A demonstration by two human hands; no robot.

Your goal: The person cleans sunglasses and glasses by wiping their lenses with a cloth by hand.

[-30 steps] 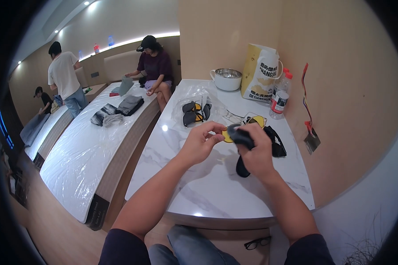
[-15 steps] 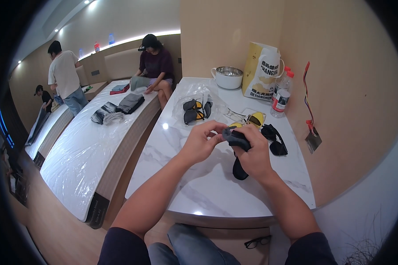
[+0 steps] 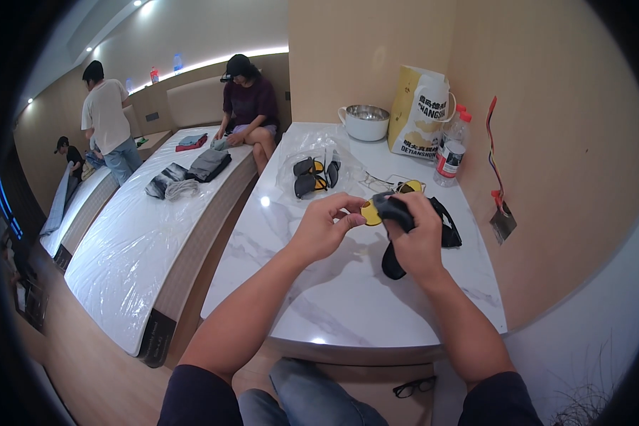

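My left hand (image 3: 324, 228) pinches the edge of a round yellow lens (image 3: 371, 214) between thumb and fingertips. Bunched in my right hand (image 3: 419, 238) is a soft-looking dark grey cloth (image 3: 392, 207), pressed against the lens's right side. How the lens joins to a frame is hidden behind the cloth and fingers. Under my right hand a dark rounded piece (image 3: 392, 263) shows; I cannot tell whether it hangs or lies there. Black sunglasses (image 3: 450, 231) lie just right of that hand. Beyond my hands are thin-framed glasses with a yellow lens (image 3: 412, 186).
Dark and yellow sunglasses (image 3: 310, 186) lie on clear plastic upon the marbled white table (image 3: 312, 312). Behind stand a white metal-lined bowl (image 3: 366, 123), a paper bag (image 3: 413, 106) and plastic bottles (image 3: 453, 153). Black-framed glasses (image 3: 414, 387) sit below the table edge. Other people are around plastic-covered mattresses (image 3: 135, 270).
My right hand and the cloth have shifted right, uncovering the yellow lens in my left fingers. The left hand has hardly moved. The seated person's hands have moved over the mattress.
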